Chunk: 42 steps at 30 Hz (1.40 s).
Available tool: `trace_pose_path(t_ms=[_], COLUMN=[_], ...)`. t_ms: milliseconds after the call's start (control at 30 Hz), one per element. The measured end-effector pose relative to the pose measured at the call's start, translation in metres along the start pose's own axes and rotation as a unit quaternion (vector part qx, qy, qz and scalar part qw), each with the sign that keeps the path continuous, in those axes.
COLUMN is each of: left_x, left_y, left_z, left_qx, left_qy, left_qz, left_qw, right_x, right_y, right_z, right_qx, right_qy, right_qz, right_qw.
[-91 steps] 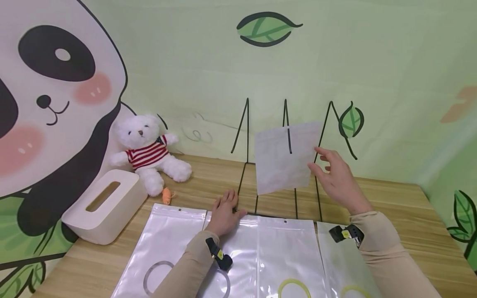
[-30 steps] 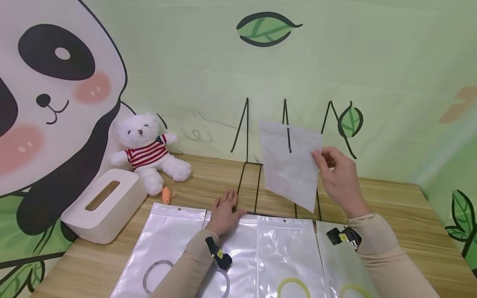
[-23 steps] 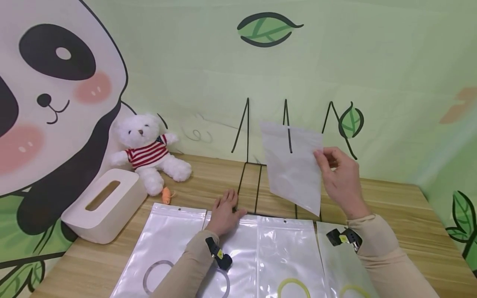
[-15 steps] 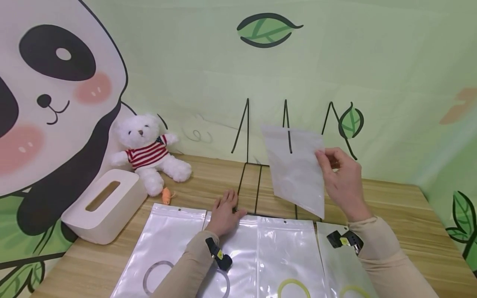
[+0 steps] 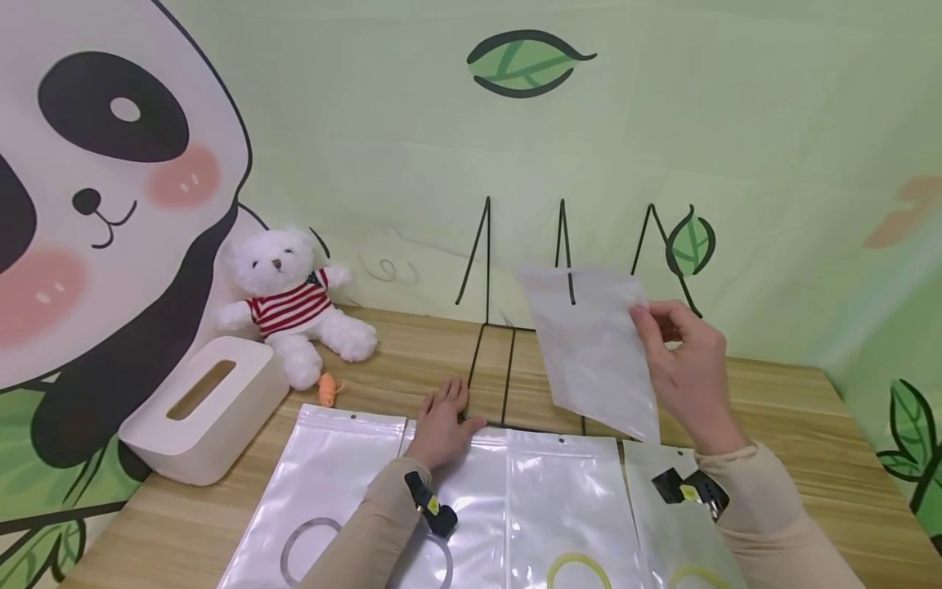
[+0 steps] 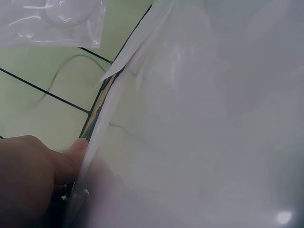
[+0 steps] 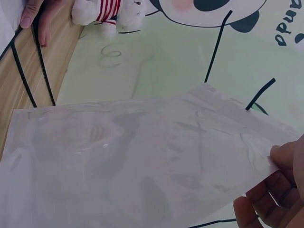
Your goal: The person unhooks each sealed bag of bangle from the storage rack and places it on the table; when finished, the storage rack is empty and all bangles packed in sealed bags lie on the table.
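My right hand [image 5: 688, 368] pinches the right edge of a translucent white zip-lock bag [image 5: 599, 352] between thumb and fingers. The bag hangs tilted at the middle hook of a black wire rack [image 5: 509, 372], with the hook's front prong [image 5: 571, 288] showing before its top strip. In the right wrist view the bag [image 7: 104, 166] spreads wide and slightly creased from my fingers. My left hand [image 5: 441, 421] rests on the rack's front left corner, fingers laid forward and thumb out to the right. Part of it [image 6: 26, 175] shows in the left wrist view beside a large bag [image 6: 199, 118].
Several larger zip-lock bags [image 5: 346, 458] lie in a row in front of the rack, with grey rings [image 5: 284, 544] and yellow rings [image 5: 577, 558] showing in them. At left stand a tissue box [image 5: 221, 450], a white teddy bear [image 5: 290, 307] and a small orange toy [image 5: 327, 390].
The right hand's loosened fingers have closed on the bag's edge. It has moved right and down, pulling the bag lower and more tilted. My left hand has stayed put.
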<state>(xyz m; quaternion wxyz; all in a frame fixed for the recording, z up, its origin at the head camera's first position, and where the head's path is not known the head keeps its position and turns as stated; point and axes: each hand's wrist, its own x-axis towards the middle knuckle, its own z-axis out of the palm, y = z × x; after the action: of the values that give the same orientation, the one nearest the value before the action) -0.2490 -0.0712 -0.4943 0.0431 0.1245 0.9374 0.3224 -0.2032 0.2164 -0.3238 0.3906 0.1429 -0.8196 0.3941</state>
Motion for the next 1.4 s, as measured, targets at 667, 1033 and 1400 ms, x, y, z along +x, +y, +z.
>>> trace_pose_path(t_ms=[667,1033,1400], left_x=[0.0,0.001,0.0], left_y=[0.001,0.001,0.003], left_z=[0.0,0.001,0.0], left_qx=[0.004,0.007,0.006], left_qy=[-0.002,0.003,0.006], left_qz=[-0.003,-0.001,0.0], left_qw=[1.0,1.0,1.0], right_x=[-0.008,-0.011,-0.018], right_y=[-0.004,-0.01,-0.014], right_z=[-0.008,-0.013,-0.019], right_qx=[-0.004,-0.004,0.001], right_qy=[0.008,0.011,0.017], right_qz=[-0.019,-0.03,-0.036], right_qw=[0.9998,0.9995,0.9992])
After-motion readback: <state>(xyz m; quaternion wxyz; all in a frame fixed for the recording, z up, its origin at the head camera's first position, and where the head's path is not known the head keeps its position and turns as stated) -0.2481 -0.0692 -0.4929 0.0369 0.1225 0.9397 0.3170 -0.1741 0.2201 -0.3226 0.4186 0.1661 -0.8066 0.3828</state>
